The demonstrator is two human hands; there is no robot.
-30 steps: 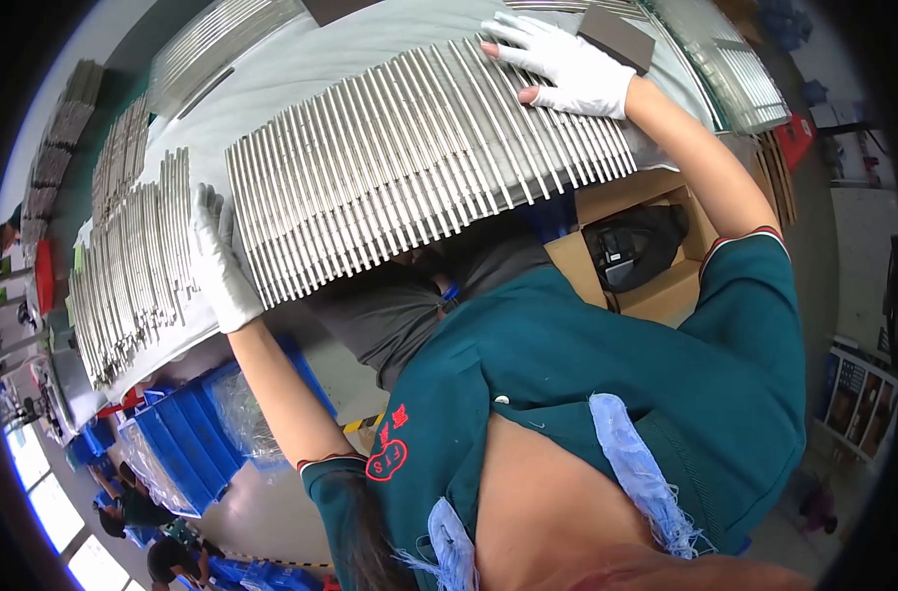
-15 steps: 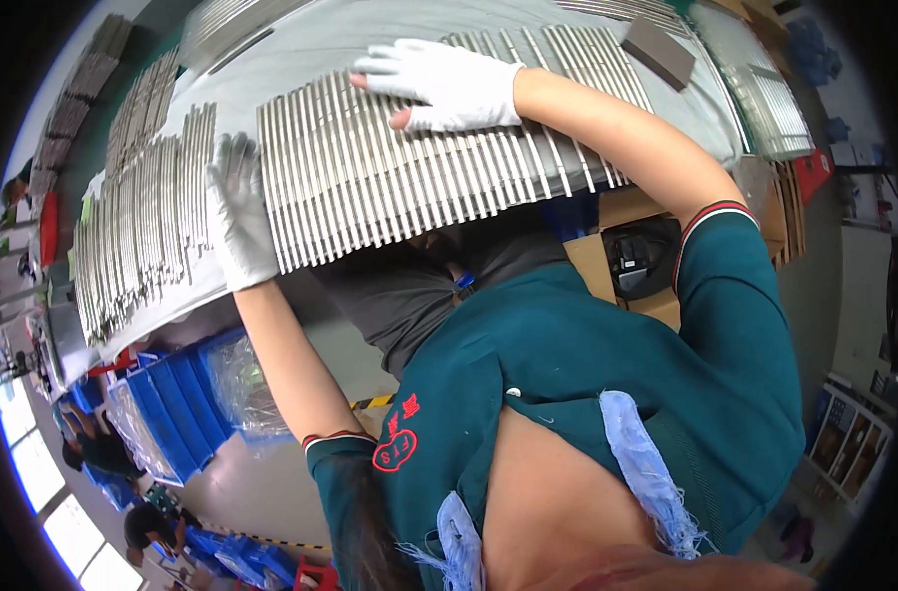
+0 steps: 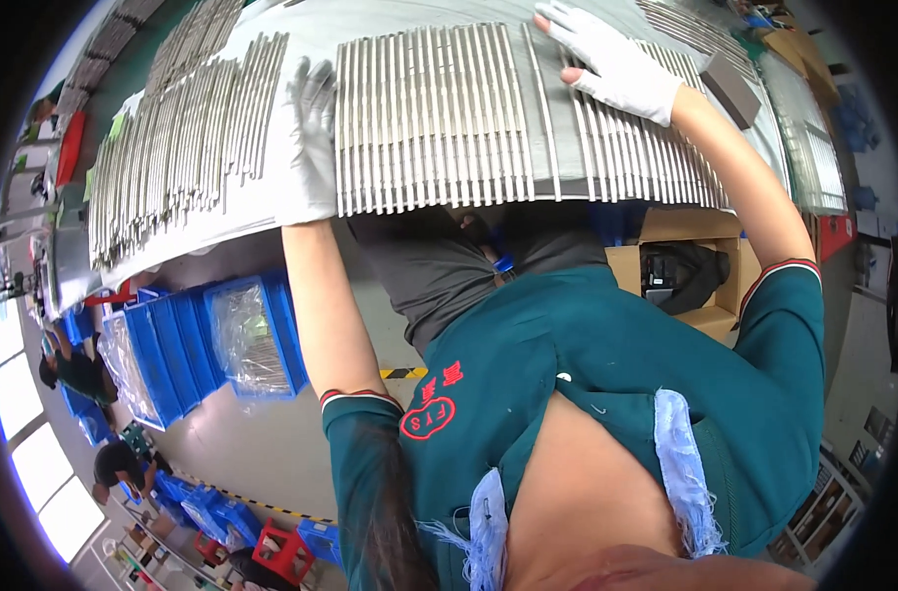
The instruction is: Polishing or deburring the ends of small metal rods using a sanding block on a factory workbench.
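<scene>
A row of slim silvery metal rods (image 3: 429, 128) lies side by side on the pale-covered table. My left hand (image 3: 311, 148), in a white glove, stands on edge along the row's left side, fingers stretched out and holding nothing. A gap parts this row from a second group of rods (image 3: 641, 148) on the right, and a lone rod (image 3: 546, 128) lies in the gap. My right hand (image 3: 611, 64), also gloved, rests over the far part of that right group. Its fingers are spread, with bare thumb and fingertip showing; rods under the palm are hidden.
More rods (image 3: 188, 128) lie unevenly on the left. A grey block (image 3: 730, 91) and clear plastic trays (image 3: 813, 153) are at the right. Below the table stand blue crates (image 3: 168, 360) and a cardboard box (image 3: 717, 320). Other people (image 3: 82, 369) work at the far left.
My right hand has moved right, from over the main row to the right group. The rods now show a wide gap with one rod in it. My left hand keeps to the row's left edge.
</scene>
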